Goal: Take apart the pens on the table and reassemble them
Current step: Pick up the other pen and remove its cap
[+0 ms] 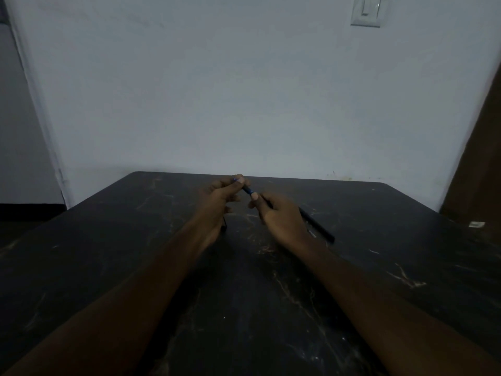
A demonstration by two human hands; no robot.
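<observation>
Both my hands are raised over the middle of the dark table (113, 267). My left hand (217, 204) pinches the far tip of a dark blue pen (248, 189) between thumb and fingertips. My right hand (282, 221) grips the same pen's barrel, whose rear end sticks out behind the hand toward the right (320, 229). A small dark piece (223, 226) shows below my left palm; whether the hand holds it or it lies on the table I cannot tell. The light is dim and the pen's joints are hard to make out.
The scratched dark table meets a pale wall (244, 104) at its far edge. A small white object (476, 224) lies near the table's right edge. A brown door (482, 164) stands at the right, and a light switch (368, 10) is high on the wall.
</observation>
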